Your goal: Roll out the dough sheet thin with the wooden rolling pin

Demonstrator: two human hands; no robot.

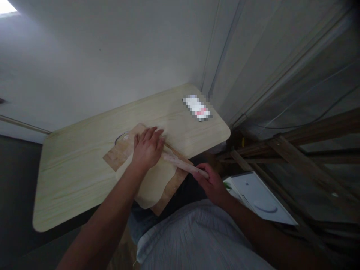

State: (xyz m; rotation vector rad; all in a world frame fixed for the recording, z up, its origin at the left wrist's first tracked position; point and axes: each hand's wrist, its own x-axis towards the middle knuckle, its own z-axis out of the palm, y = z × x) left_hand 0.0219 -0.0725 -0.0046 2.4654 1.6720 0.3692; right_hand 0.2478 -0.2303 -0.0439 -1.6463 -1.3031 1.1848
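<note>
A wide, thin sheet of pale dough [154, 185] lies over a brown wooden board [165, 197] and hangs past part of its near edge. My right hand [209, 182] is wrapped round the near end of a pale rolling pin [182, 164] that slants across the dough. The pin's far end runs to my left hand [149, 147], which hides it. That left hand lies palm down over the dough, its fingers stretched out and slightly apart. Whether its palm presses on the pin or only on the dough is hidden.
The board rests on a light wood-grain table [73, 176] with rounded corners; a metal ring handle [120, 135] shows at its far left. A blurred-out phone [197, 107] lies near the table's right end. A white box-like object [264, 198] and wooden beams [309, 157] stand at the right.
</note>
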